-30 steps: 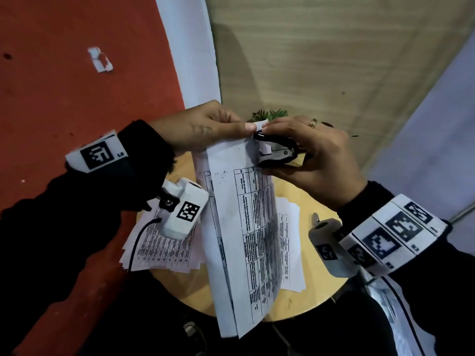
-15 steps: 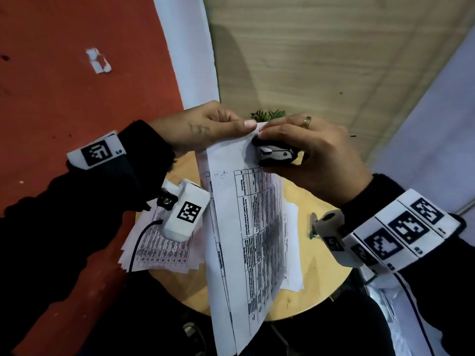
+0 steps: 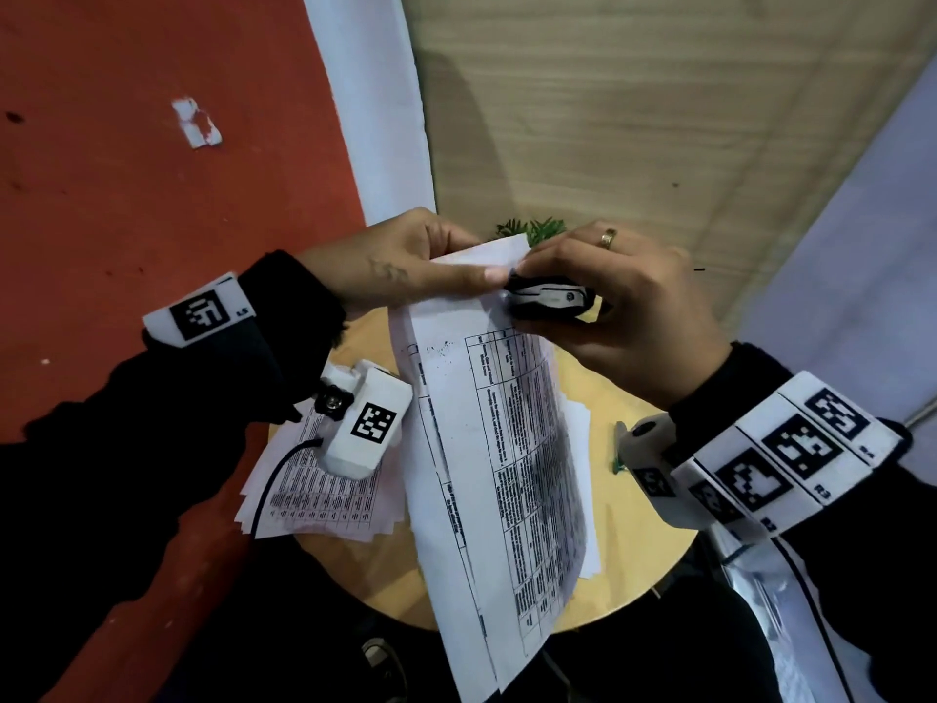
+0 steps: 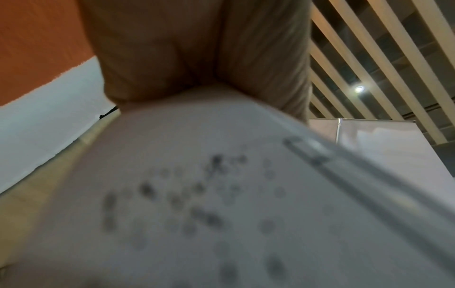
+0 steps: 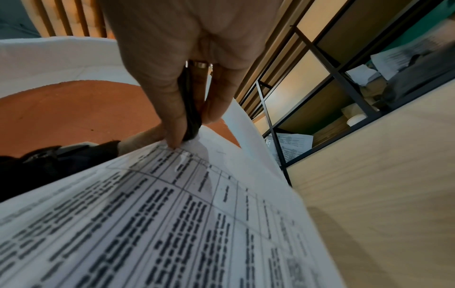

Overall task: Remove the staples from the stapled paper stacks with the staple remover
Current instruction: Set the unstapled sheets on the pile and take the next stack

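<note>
We judge that the extraction step is in hand: we hold the stapled paper stack [image 3: 497,449] in the air above the round table [image 3: 644,540], and the staple remover [image 3: 550,296] is set against its upper corner. Our left hand [image 3: 405,266] pinches that corner, thumb on top of the sheets, just beside the remover. Our right hand [image 3: 623,301] is curled around the remover, fingers above and thumb below, so it is clamped on the tool. In the right wrist view the black body of the remover [image 5: 191,109] passes between the fingers [image 5: 172,120] down to the paper edge [image 5: 202,144]. The next move, as we judge it, calls for a firm squeeze and a short pull away from the stack, while the left hand keeps the corner tight so the sheets do not tear. The staple itself we cannot make out in any view; the fingers and the tool cover the place where it should be, so we cannot tell if the claws are already under it. The left wrist view is very blurred and shows only skin and paper close to the lens. Other printed sheets [image 3: 324,494] lie on the table under the held stack, partly hidden by it and by the left wrist camera [image 3: 362,423]; whether they are stapled we cannot tell.
</note>
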A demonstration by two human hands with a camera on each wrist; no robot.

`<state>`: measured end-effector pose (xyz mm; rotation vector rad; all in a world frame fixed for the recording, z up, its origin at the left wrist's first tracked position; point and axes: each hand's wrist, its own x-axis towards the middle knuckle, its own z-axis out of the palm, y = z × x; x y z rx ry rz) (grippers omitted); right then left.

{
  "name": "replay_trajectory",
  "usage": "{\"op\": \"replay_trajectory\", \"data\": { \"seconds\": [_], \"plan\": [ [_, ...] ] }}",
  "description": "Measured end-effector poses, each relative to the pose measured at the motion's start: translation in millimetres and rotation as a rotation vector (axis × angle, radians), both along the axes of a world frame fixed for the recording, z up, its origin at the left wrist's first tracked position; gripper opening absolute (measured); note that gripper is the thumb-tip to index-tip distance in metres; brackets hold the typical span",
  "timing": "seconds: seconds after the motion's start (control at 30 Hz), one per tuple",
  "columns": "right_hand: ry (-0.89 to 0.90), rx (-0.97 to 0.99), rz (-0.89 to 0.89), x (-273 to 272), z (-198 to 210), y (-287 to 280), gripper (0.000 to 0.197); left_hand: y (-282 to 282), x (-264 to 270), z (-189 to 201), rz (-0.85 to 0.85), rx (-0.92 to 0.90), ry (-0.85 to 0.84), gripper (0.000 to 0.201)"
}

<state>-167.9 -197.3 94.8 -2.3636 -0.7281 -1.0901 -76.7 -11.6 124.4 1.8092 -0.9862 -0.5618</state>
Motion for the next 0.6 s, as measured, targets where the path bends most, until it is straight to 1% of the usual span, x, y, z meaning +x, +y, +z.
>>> {"op": "replay_trajectory", "data": {
  "seconds": [0.07, 0.17, 0.27, 0.33, 0.47, 0.57, 0.6],
  "plan": [
    [0.022, 0.028, 0.003, -0.2, 1.2, 0.3, 0.024, 0.2, 0.7, -1.8, 0.012, 0.016, -0.002, 0.028],
    [0.052, 0.067, 0.028, -0.5, 1.5, -0.5, 0.025, -1.4, -1.5, -0.8, 0.042, -0.029, -0.014, 0.02],
    [0.073, 0.109, 0.037, -1.0, 1.2, -3.1, 0.026, -2.2, -3.7, 0.1, 0.052, -0.059, -0.041, 0.037],
    [0.086, 0.139, 0.051, -1.5, 0.9, -3.5, 0.029, -1.7, -5.1, 1.2, 0.05, -0.058, -0.039, 0.041],
    [0.163, 0.256, 0.128, -2.6, 1.4, -4.3, 0.039, -2.3, -5.0, -0.1, 0.061, -0.065, -0.023, 0.034],
    [0.223, 0.36, 0.164, -2.5, 1.3, -5.6, 0.032, -2.7, -6.1, -0.5, 0.062, -0.058, -0.005, 0.021],
    [0.233, 0.384, 0.168, -2.6, 1.1, -5.4, 0.032, -2.7, -6.9, 0.2, 0.062, -0.057, -0.009, 0.02]
  ]
}}
